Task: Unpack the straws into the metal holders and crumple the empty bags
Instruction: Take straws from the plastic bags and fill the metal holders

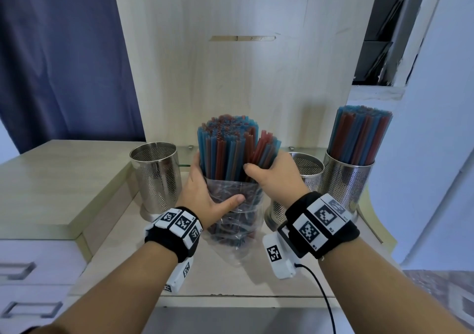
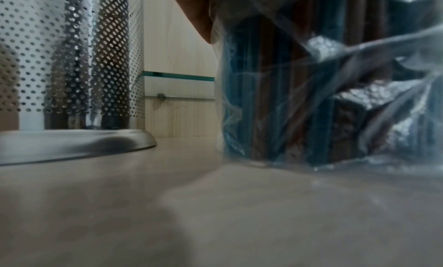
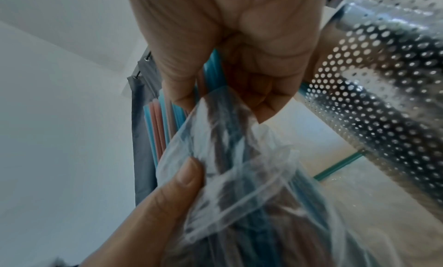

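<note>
The left hand (image 1: 205, 195) is wrapping around the clear bag (image 1: 236, 220), thumb pressing across its front, holding it upright on the desk (image 1: 123, 233) between the empty left holder (image 1: 156, 177) and the middle holder (image 1: 305, 172). The right hand (image 1: 272, 177) is curling tightly around a clump of straws (image 1: 230, 151) sticking out of the bag's mouth. The middle holder is sitting mostly hidden behind that hand, and the left wrist view is showing the bag's bottom only blurrily.

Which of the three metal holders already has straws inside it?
The far right holder: straws stand in it. The left holder and the middle holder show none.
</note>
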`<state>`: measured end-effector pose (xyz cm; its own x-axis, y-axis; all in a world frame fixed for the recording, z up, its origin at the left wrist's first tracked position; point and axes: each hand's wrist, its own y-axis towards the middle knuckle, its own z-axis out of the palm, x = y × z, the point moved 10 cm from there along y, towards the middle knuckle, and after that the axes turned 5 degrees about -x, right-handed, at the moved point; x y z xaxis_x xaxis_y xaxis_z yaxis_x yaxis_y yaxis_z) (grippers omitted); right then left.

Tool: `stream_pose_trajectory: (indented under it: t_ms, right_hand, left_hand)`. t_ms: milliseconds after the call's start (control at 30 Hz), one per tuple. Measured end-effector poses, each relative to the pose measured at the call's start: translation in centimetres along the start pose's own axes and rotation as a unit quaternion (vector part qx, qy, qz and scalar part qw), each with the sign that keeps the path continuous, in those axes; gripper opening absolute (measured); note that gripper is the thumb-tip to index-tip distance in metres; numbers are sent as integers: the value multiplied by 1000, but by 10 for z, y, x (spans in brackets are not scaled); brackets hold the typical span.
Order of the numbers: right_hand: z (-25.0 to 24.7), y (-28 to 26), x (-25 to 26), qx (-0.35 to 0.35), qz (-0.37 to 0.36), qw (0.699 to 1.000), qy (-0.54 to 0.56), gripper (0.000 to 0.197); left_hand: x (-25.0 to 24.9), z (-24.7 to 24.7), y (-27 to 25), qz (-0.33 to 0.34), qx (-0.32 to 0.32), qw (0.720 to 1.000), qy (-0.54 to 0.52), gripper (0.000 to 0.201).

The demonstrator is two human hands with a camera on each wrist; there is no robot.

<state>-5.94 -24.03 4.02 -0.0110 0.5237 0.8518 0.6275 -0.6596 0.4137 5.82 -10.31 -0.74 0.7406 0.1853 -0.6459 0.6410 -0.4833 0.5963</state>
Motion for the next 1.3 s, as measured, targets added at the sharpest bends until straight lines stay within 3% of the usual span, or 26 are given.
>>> stream_pose_trajectory:
  t_ms: [133,633,800,1033,1300]
  right_hand:
    - [1,-1,5,3,-12,1000,-6,14]
    - [-40,17,40,-88,-24,996,1,23]
    - [-55,29,55,-111,-8,988,111,17]
    - [-78,43,80,-88,-17,954,285,18]
    - [-127,37,120,-83,-78,934,338,15]
  left_hand:
    - [0,1,1,4,0,1000,0,129]
    - [3,2,3,6,-1,1000,8,122]
    - [-1,-1,2,7,-11,1000,4,117]
    - [1,-2,3,-13,-13,1000,-1,105]
    - [4,-2,2,-14,-15,1000,6,102]
